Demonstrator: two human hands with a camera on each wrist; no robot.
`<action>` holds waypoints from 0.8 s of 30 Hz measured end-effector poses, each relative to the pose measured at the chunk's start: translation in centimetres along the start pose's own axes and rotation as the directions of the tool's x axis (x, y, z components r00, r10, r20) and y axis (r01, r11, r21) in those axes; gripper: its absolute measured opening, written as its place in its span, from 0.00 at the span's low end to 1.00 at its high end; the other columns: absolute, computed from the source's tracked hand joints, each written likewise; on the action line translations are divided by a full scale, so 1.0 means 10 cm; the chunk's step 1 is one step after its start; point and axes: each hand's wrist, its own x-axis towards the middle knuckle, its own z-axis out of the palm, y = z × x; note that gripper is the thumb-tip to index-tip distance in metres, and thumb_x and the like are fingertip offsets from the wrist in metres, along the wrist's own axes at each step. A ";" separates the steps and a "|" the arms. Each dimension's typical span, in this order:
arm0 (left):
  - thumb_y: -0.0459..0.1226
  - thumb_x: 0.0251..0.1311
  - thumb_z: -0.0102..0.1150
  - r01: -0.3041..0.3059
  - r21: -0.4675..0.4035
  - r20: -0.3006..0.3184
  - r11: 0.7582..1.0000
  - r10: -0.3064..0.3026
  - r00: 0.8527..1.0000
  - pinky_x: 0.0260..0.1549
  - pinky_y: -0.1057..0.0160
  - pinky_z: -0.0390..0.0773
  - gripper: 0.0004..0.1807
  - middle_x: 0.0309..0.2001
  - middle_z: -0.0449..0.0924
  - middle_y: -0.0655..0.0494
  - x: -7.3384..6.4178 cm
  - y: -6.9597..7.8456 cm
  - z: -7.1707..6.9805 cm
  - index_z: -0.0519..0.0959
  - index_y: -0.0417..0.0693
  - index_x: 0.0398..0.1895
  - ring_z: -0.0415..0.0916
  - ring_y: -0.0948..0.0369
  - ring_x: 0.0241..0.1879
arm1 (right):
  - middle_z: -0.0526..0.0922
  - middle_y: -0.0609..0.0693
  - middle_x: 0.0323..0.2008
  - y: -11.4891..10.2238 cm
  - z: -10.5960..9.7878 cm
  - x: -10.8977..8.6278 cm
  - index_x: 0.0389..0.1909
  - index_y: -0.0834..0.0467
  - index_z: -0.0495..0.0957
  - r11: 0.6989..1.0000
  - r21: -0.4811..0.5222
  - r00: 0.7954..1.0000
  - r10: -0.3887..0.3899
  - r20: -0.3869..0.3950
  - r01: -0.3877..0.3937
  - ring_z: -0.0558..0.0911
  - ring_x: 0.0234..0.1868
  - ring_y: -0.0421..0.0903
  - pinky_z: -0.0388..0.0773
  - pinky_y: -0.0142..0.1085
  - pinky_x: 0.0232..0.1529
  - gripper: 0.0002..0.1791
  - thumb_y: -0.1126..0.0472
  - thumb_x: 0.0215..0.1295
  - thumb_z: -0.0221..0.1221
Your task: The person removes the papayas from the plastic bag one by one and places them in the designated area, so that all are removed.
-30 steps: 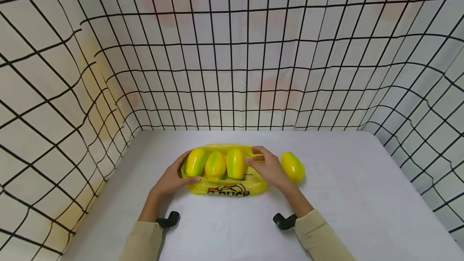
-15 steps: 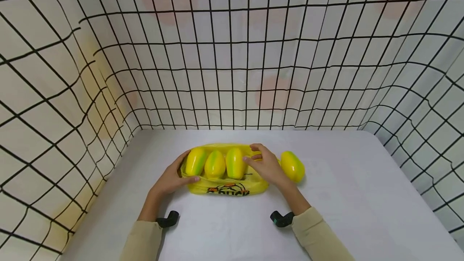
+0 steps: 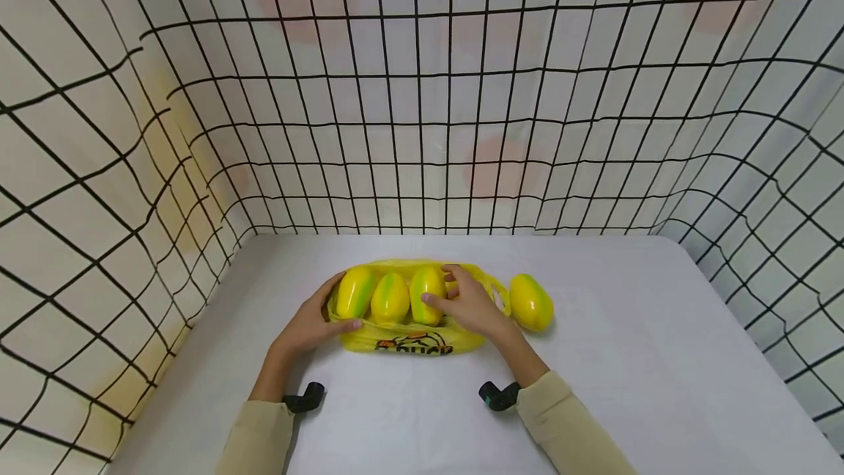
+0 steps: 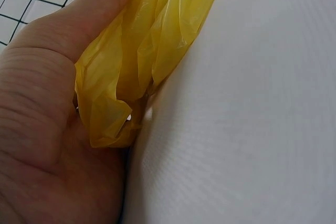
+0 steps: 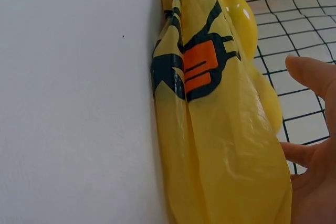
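Observation:
Three glossy yellow mangoes with green streaks sit side by side in a yellow plastic bag [image 3: 412, 343]: a left one [image 3: 356, 292], a middle one [image 3: 390, 299] and a right one [image 3: 425, 288]. My left hand [image 3: 313, 321] grips the bag's left end, thumb over its front rim; the left wrist view shows crumpled plastic [image 4: 152, 40] against the thumb. My right hand [image 3: 471, 306] is over the bag's right part, its thumb in front of the right mango and fingers spread. In the right wrist view that thumb [image 5: 312, 74] is extended, apart from the bag.
Another yellow mango [image 3: 531, 303] lies on the white table [image 3: 409, 416], just right of the bag's handle loop. Black grid netting [image 3: 448, 123] rises behind the table and at both sides. Black wrist mounts [image 3: 303, 398] stick out from both forearms.
My right hand has shifted left, bringing its thumb in front of the right mango and uncovering the bag's handle. My left hand stays at the bag's left end.

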 end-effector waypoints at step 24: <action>0.64 0.40 0.71 -0.002 -0.012 -0.002 1.000 0.002 1.000 0.69 0.35 0.53 0.57 0.75 0.54 0.59 -0.01 0.02 0.00 0.49 0.75 0.74 0.55 0.51 0.72 | 0.60 0.54 0.72 -0.03 0.19 -0.01 0.75 0.50 0.51 0.986 -0.141 0.994 -0.100 -0.052 0.092 0.69 0.66 0.53 0.70 0.54 0.64 0.52 0.32 0.56 0.61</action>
